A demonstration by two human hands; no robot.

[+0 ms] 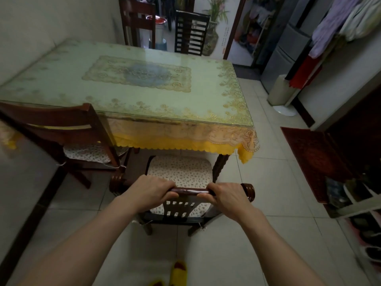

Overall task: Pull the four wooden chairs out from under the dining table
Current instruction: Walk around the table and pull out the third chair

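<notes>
The dining table point(237, 120) wears a yellow lace cloth under glass. A dark wooden chair point(181, 172) with a patterned cushion stands just off its near edge, seat mostly out from under the top. My left hand point(148, 193) and my right hand point(228, 197) both grip that chair's top rail. A second chair point(61, 120) sits at the near left, its seat partly under the table. Two more chairs stand at the far side, one at the left point(138, 19), one at the right point(191, 32).
A white wall runs along the table's left. A grey fridge point(288, 48) and hanging clothes point(340, 23) fill the right. A white fan base point(282, 96), a red mat point(313, 159) and a shoe rack point(354, 199) line the right floor. Yellow slippers point(178, 271) show below.
</notes>
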